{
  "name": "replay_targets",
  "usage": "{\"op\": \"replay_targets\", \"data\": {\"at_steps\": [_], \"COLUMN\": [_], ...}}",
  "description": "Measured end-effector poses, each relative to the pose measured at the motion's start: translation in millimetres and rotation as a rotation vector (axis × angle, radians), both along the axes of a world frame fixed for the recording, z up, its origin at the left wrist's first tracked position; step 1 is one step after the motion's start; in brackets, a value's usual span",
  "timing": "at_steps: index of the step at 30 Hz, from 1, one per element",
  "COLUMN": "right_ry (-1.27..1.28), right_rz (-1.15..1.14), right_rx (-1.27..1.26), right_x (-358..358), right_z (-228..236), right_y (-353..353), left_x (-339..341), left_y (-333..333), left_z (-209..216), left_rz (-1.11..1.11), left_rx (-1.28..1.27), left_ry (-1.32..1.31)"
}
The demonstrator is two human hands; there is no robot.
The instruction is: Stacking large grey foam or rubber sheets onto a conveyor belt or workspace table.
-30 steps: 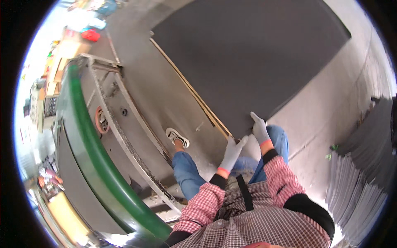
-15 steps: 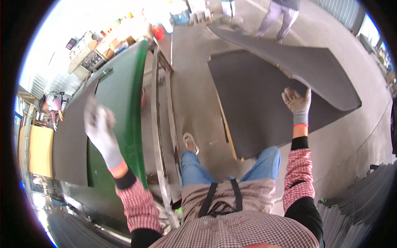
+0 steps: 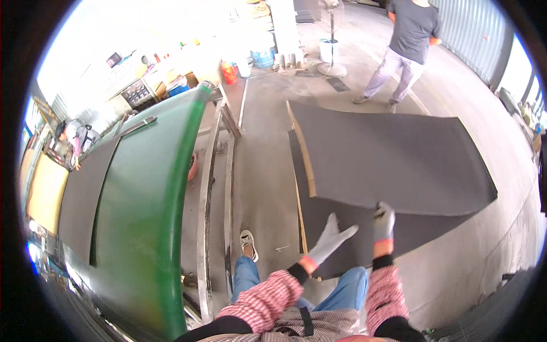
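Note:
A large dark grey sheet [image 3: 393,154] with a pale left edge lies over another dark sheet [image 3: 347,251] on the floor stack, shifted so the lower one shows along the near side. My right hand [image 3: 384,221], in a grey-white glove, is closed at the upper sheet's near edge, fingers curled at that edge. My left hand [image 3: 332,239], gloved alike, hovers over the lower sheet with thumb and fingers apart. It holds nothing and is left of my right hand.
A green conveyor belt [image 3: 142,194] on my left carries a dark sheet [image 3: 85,194]. Its metal frame [image 3: 208,228] stands beside my foot. One person [image 3: 407,45] stands beyond the stack; another [image 3: 74,137] works at the far left. A pedestal fan [image 3: 332,62] is farther back.
My left hand has swung from over the belt to the stack. My right hand has come nearer me and closed. The upper sheet, bent and skewed before, now lies flatter.

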State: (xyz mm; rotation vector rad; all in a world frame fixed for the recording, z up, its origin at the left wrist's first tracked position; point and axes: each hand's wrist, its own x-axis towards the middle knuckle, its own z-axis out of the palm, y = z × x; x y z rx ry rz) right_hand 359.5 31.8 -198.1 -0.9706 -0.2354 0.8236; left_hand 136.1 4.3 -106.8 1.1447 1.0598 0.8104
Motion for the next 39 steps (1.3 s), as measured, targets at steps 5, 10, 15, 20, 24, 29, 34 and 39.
{"op": "replay_targets", "data": {"at_steps": [5,10,15,20,24,29,34,39], "right_ry": [0.425,0.35,0.135,-0.235,-0.705,0.188,-0.156,-0.226], "right_rz": [0.245,0.076,-0.076,0.392,0.531,0.393,0.599,0.773], "right_rx": [-0.045,0.016,-0.06,-0.141,-0.225,0.104,-0.203,0.013], "right_x": [-107.3,72.6,71.6,-125.3,-308.3,-332.3,-324.1,-428.5], "right_z": [88.5,54.4,92.1,155.7,205.1,257.4,182.8,211.9], "right_y": [-26.9,-92.6,-201.9,-226.8,-229.3,-227.2,-243.1,-266.5], "left_x": [-6.3,-93.8,-356.5,-516.3,-394.9,-556.2,-802.4,-862.3], "left_y": [93.9,78.9,-51.9,-186.6,-208.9,-245.6,-316.0,-335.3], "left_z": [18.2,175.2,308.7,305.4,223.9,183.4,130.6,83.0], "left_rz": [0.484,0.208,0.568,1.183,1.289,1.59,1.805,1.889], "left_rx": [0.276,1.12,1.367,0.718,0.642,0.549,0.694,0.322], "left_ry": [0.0,0.129,0.998,0.046,1.273,-0.064,0.219,0.95]}}
